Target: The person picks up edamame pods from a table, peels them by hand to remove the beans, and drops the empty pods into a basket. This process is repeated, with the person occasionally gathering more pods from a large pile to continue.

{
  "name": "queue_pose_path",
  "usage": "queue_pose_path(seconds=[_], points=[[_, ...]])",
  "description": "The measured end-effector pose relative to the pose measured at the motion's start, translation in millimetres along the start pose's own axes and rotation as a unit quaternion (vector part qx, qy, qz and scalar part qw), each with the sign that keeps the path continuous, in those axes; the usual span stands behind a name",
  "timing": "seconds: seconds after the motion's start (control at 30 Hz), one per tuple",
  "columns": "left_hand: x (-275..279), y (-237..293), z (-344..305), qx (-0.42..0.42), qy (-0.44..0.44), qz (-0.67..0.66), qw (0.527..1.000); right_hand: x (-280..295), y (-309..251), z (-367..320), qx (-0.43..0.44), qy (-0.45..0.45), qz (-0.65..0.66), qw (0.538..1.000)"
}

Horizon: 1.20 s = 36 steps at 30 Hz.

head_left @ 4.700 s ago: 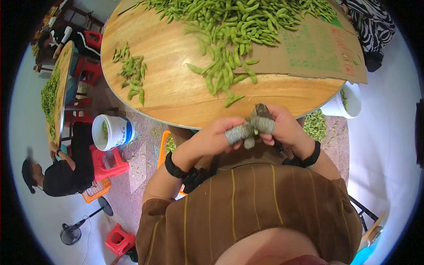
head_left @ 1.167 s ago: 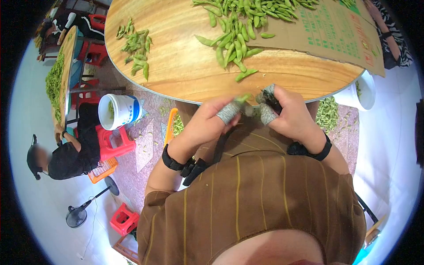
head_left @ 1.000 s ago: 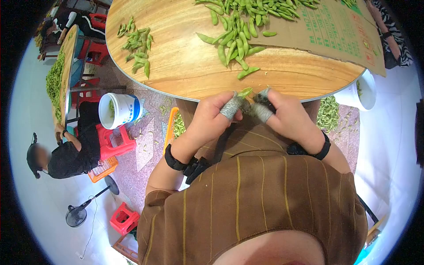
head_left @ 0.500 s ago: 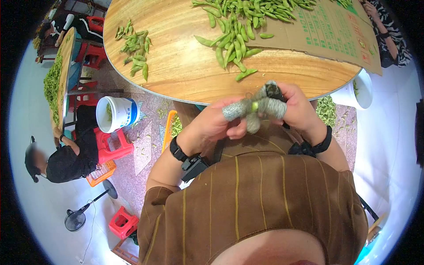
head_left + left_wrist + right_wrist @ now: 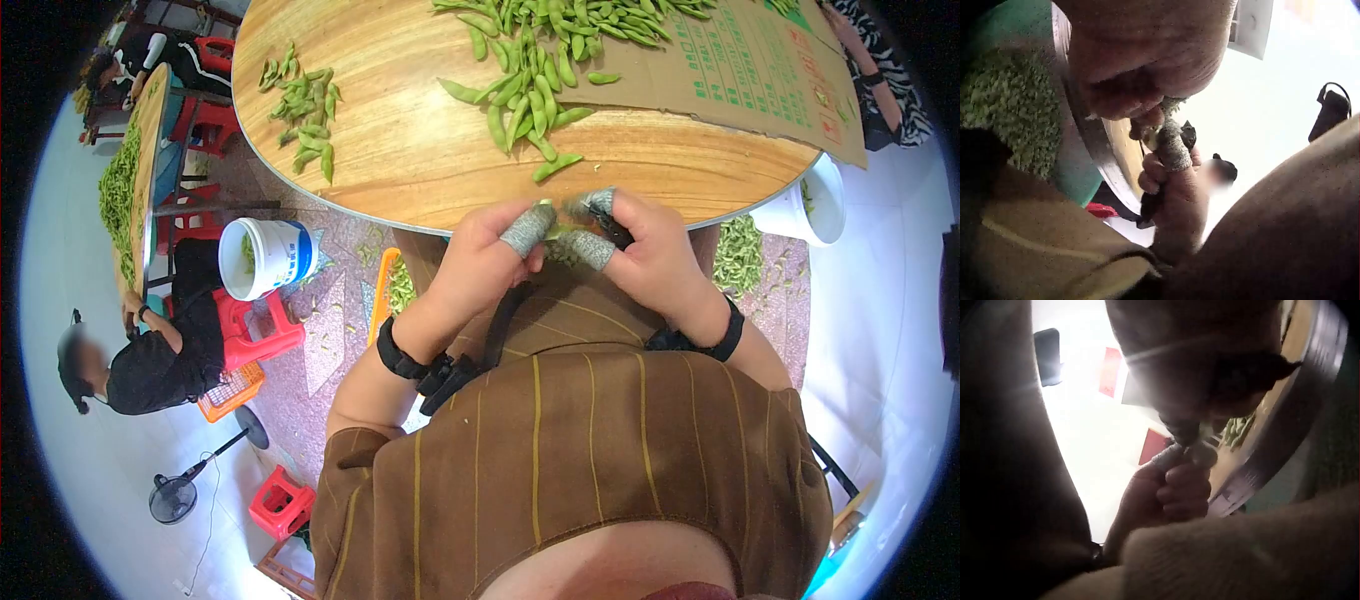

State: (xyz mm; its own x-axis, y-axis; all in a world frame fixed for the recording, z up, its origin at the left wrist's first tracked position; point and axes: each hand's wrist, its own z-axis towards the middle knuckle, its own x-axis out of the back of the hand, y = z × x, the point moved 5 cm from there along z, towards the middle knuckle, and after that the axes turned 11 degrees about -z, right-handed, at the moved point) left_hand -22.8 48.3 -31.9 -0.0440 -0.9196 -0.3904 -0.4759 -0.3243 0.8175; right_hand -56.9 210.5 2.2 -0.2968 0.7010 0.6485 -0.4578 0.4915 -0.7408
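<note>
In the head view my left hand and right hand meet just over the near table edge. Grey wrapping covers the left thumb, and similar wrapping is on the right thumb and forefinger. The left fingers pinch a small green soybean pod, mostly hidden by the thumb. My right hand holds a narrow black object in its curled fingers; I cannot tell its kind. The left wrist view shows a dark tip of it beyond the wrapped right thumb. Loose pods lie ahead on the wooden table.
A heap of pods spreads over flattened cardboard. A smaller pile lies left. White buckets stand on both sides, with a red stool at left. Other people sit around, one in black.
Half a second ago the hands were pressed together around a green bit; now the fingertips are slightly apart, with a pod end showing at the left thumb. The table pods look unchanged since then.
</note>
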Motion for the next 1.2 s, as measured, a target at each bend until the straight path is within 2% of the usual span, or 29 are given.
queue_pose_path(seconds=[0.03, 0.07, 0.13, 0.17, 0.2, 0.23, 0.27, 0.3, 0.33, 0.37, 0.4, 0.43, 0.47, 0.5, 0.53, 0.57, 0.6, 0.63, 0.67, 0.7, 0.77, 0.8, 0.87, 0.9, 0.97, 1.03, 1.1, 1.13, 1.2], points=[[3, 4, -1, -0.049, 0.043, 0.141, 0.988, 5, -5, 1, -0.001, 0.001, 0.001, 1.000], [3, 4, -2, -0.048, 0.041, 0.143, 0.988, 12, -11, 1, 0.021, 0.040, -0.046, 0.998], [-9, 15, -8, -0.202, 0.015, 0.353, 0.914, 15, -14, -1, 0.040, 0.081, -0.095, 0.991], [-11, 15, -9, -0.202, 0.011, 0.353, 0.914, 8, -10, -2, 0.044, 0.043, -0.081, 0.995], [-18, 19, -12, -0.246, -0.010, 0.418, 0.874, 3, -10, -1, 0.051, 0.005, -0.067, 0.996], [-26, 24, -16, -0.288, -0.028, 0.479, 0.829, 8, -11, -1, 0.051, 0.006, -0.069, 0.996], [-30, 27, -19, -0.277, -0.071, 0.481, 0.829, 5, -3, 0, -0.076, -0.099, 0.066, 0.990], [-30, 33, -23, -0.276, -0.071, 0.480, 0.830, -4, 3, -7, -0.202, -0.199, 0.200, 0.938], [-27, 28, -22, -0.150, -0.114, 0.398, 0.898, -4, 6, -6, -0.203, -0.200, 0.200, 0.938], [-26, 20, -25, -0.019, -0.152, 0.303, 0.941, -10, 11, -7, -0.239, -0.250, 0.269, 0.899], [-24, 23, -28, -0.020, -0.150, 0.302, 0.941, -16, 12, -9, -0.273, -0.297, 0.334, 0.852], [-20, 23, -31, 0.023, -0.132, 0.263, 0.955, -21, 12, -9, -0.271, -0.299, 0.333, 0.852], [-14, 22, -34, 0.067, -0.113, 0.222, 0.966, -21, 8, -3, -0.172, -0.259, 0.285, 0.907], [-6, 17, -38, 0.066, -0.111, 0.221, 0.967, -22, 4, 1, -0.070, -0.215, 0.233, 0.946], [12, 16, -42, -0.028, -0.044, 0.305, 0.951, -21, 3, 3, 0.046, -0.173, 0.055, 0.982], [28, 17, -49, -0.119, 0.023, 0.384, 0.915, -22, 3, 3, 0.047, -0.175, 0.056, 0.982], [39, 12, -57, -0.117, 0.024, 0.384, 0.915, -20, 1, 6, 0.060, -0.148, -0.029, 0.987], [59, 10, -67, -0.101, 0.120, 0.438, 0.885, -18, -2, 8, 0.073, -0.122, -0.114, 0.983], [79, 8, -79, -0.082, 0.213, 0.486, 0.844, -18, -1, 14, 0.052, -0.106, -0.096, 0.988], [96, -1, -87, -0.079, 0.215, 0.485, 0.844, -20, -3, 20, 0.052, -0.109, -0.093, 0.988], [127, -18, -104, -0.022, 0.236, 0.646, 0.726, -15, -9, 36, 0.055, -0.028, -0.155, 0.986], [130, -23, -112, -0.018, 0.236, 0.646, 0.726, -17, -10, 42, 0.068, -0.002, -0.194, 0.979], [139, -38, -120, 0.111, 0.188, 0.709, 0.670, -23, -6, 48, 0.060, -0.019, -0.216, 0.974], [136, -35, -119, 0.110, 0.189, 0.710, 0.670, -25, -5, 50, 0.052, -0.034, -0.240, 0.969], [113, -19, -107, 0.074, 0.187, 0.668, 0.717, -29, -4, 48, 0.052, -0.067, -0.256, 0.963], [83, 6, -91, 0.034, 0.174, 0.660, 0.730, -27, -3, 45, 0.048, -0.095, -0.279, 0.954], [48, 31, -74, -0.164, 0.109, 0.545, 0.815, -13, -12, 38, 0.103, -0.032, -0.244, 0.964], [37, 34, -62, -0.169, 0.109, 0.546, 0.813, -4, -15, 37, 0.104, -0.028, -0.247, 0.963], [13, 49, -43, -0.307, 0.095, 0.358, 0.876, 16, -23, 35, 0.125, -0.060, -0.110, 0.984]])
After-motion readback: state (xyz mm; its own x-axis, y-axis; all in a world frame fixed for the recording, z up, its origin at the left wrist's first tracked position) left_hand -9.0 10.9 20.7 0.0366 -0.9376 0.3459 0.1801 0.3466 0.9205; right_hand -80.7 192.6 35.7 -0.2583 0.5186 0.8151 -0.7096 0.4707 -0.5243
